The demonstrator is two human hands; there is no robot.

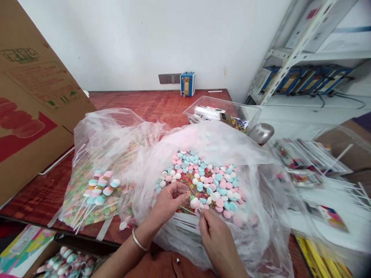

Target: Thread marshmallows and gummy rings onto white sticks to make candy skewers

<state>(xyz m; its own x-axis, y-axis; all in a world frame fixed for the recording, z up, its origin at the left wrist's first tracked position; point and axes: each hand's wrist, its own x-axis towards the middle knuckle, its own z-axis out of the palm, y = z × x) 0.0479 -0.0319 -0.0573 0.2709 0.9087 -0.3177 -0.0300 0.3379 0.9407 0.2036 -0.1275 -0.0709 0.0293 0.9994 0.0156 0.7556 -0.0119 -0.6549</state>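
My left hand (pixel 171 199), wearing a bangle, has thumb and fingertips pinched on a small orange ring candy (pixel 188 192). My right hand (pixel 216 231) is closed, its fingertips around a thin white stick, mostly hidden, just below a pink and white marshmallow (pixel 195 202). A bit of green shows at that marshmallow's top. Both hands are over an opened clear plastic bag (pixel 261 185), where loose pink, blue and white marshmallows (pixel 222 184) lie around small ring candies (pixel 185 179). A bundle of white sticks (pixel 185 224) lies below the hands.
Left, finished-looking marshmallow skewers (pixel 100 187) rest on a bag of ring candies (pixel 72 197). A large cardboard box (pixel 34 96) stands beyond. Behind are a clear tub (pixel 252 110), a metal scoop (pixel 261 133) and a blue device (pixel 188 83). Packets and sticks (pixel 313 154) lie right.
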